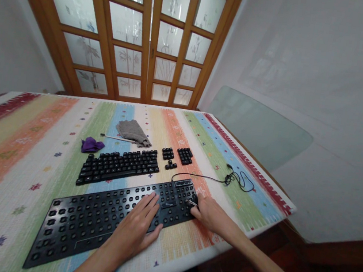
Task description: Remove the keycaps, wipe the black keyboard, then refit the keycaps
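Observation:
A black keyboard base (100,219), stripped of its keycaps, lies at a slant along the front of the table. My left hand (142,218) rests on it right of its middle, palm down with the fingers stretched out. At the base's right end, my right hand (205,210) is closed around a slim, shiny metal tool (190,203). Its tip points left over the number pad area; the exact kind is too small to make out. Behind the base, removed black keycaps (119,165) sit in keyboard order, with smaller groups of keycaps (184,155) to their right.
A crumpled grey cloth (133,132) lies farther back, beside a thin brush-like stick (117,138). Left of the keycaps is a purple cloth (92,145). The keyboard's cable (234,178) coils at right on the striped tablecloth (48,158). A wall (332,107) stands close on the right.

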